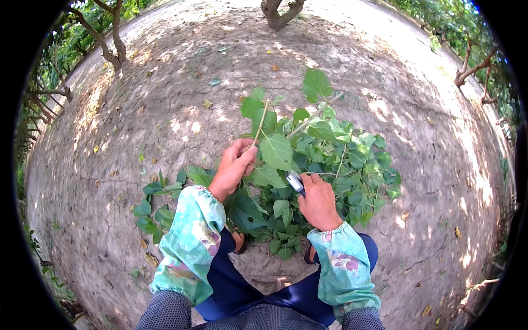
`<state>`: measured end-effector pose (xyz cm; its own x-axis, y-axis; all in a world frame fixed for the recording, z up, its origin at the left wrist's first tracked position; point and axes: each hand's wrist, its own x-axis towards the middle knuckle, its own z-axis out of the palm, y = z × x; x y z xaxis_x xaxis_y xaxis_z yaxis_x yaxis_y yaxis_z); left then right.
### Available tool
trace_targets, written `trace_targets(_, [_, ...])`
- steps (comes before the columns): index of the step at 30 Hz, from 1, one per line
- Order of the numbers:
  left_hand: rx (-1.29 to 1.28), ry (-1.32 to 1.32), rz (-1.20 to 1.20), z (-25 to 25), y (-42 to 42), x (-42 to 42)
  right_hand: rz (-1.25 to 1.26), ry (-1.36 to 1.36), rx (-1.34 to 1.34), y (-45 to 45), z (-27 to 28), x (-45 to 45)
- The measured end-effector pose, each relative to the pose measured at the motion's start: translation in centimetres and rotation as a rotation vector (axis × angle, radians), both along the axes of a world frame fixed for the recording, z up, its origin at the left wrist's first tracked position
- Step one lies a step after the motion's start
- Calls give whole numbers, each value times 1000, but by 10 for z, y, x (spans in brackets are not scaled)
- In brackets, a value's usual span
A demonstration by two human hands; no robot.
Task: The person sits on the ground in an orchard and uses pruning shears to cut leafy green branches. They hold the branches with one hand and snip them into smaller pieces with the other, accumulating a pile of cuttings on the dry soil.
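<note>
My left hand (236, 167) grips a cut leafy branch (262, 121) between thumb and fingers, its bare woody end pointing up and away. Broad green leaves (276, 152) hang from that branch between my two hands. In my right hand (318, 202) is a pair of pruning shears (295, 182), its grey metal head towards the leaves; the blades are mostly hidden by foliage. Beneath both hands a heap of leafy cuttings (354, 161) covers the ground before me. One thicker cut stem (315, 114) sticks out of the heap's far side.
Dry cracked soil (156, 107) with scattered fallen leaves surrounds the heap. A forked tree trunk (279, 14) stands straight ahead, another trunk (111, 49) at far left, and branches (474, 68) at far right. Part of a wooden stool (268, 279) shows between my legs.
</note>
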<state>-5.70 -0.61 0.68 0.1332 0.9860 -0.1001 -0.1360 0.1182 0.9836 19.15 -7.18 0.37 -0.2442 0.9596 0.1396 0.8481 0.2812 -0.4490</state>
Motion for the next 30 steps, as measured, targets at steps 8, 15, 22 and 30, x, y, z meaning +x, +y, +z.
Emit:
trace_targets(8, [-71,-68,-69,7,-5,5,-27,-21,-74,-2,2,3])
trace_targets(15, [-53,32,-201,3,-7,3,-32,86,-78,9,-12,-4])
trace_targets(22, [407,699,640,21,18,-103,-356,159,-190,18,-20,25])
trace_targets(30, [615,1046,649,43,-2,-88,-316,239,-178,19,-39,57])
